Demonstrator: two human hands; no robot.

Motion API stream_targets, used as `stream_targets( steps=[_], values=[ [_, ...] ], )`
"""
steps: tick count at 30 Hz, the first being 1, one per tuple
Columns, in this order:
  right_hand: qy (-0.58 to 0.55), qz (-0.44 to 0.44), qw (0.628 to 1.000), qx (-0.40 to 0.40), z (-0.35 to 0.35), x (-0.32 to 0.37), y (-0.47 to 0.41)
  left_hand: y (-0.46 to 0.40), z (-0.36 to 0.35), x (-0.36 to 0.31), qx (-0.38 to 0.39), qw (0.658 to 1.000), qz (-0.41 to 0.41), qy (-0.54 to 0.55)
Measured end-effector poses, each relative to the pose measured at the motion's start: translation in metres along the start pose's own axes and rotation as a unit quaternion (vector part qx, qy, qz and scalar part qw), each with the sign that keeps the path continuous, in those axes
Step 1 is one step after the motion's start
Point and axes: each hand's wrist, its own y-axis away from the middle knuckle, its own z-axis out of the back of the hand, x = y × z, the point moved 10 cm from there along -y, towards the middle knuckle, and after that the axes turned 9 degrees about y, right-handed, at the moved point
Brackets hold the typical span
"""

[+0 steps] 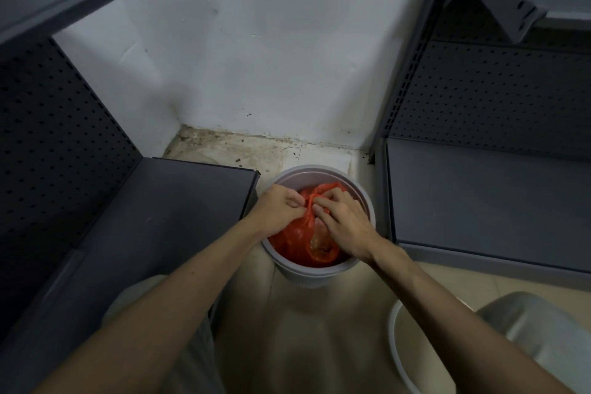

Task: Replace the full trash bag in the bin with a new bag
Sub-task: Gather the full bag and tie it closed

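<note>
A round grey bin (319,272) stands on the floor between two shelf units. Inside it sits a full red-orange trash bag (295,245). Both of my hands are over the bin's mouth. My left hand (278,209) pinches the bag's gathered top from the left. My right hand (343,221) grips the bag's plastic from the right, its fingers curled into the folds. The fingertips of the two hands nearly meet at the bag's neck. What the bag holds is hidden.
A dark grey shelf unit (153,211) stands left of the bin, another shelf unit (479,201) right of it. A white wall and dirty floor tiles (243,150) lie behind. A pale lid or basin (412,339) and a grey container (540,329) sit at bottom right.
</note>
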Motion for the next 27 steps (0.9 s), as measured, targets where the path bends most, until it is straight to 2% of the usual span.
stream_targets(
  steps=[4, 8, 12, 17, 19, 22, 27],
  values=[
    [-0.038, -0.004, 0.999, 0.005, -0.002, -0.001, 0.002, -0.001, 0.005, -0.007, -0.055, 0.998, -0.027, -0.021],
    [-0.081, -0.009, 0.997, 0.012, -0.002, -0.005, 0.005, 0.001, 0.006, -0.013, -0.06, 0.994, -0.066, -0.061],
    [-0.125, -0.003, 0.992, 0.018, -0.001, -0.001, 0.004, 0.003, 0.012, -0.013, -0.096, 0.992, -0.065, -0.05],
    [-0.316, -0.044, 0.947, -0.045, 0.018, -0.018, 0.008, 0.002, 0.038, -0.001, -0.18, 0.982, -0.002, -0.055],
    [-0.276, -0.063, 0.957, -0.057, 0.024, -0.034, 0.012, 0.006, 0.049, 0.003, -0.201, 0.971, 0.006, -0.127],
    [-0.053, -0.084, 0.994, -0.034, 0.026, -0.055, 0.019, 0.009, 0.051, 0.003, -0.199, 0.947, -0.016, -0.25],
    [0.104, -0.114, 0.988, -0.01, 0.03, -0.084, 0.028, 0.009, 0.053, 0.017, -0.172, 0.92, 0.015, -0.351]
  ],
)
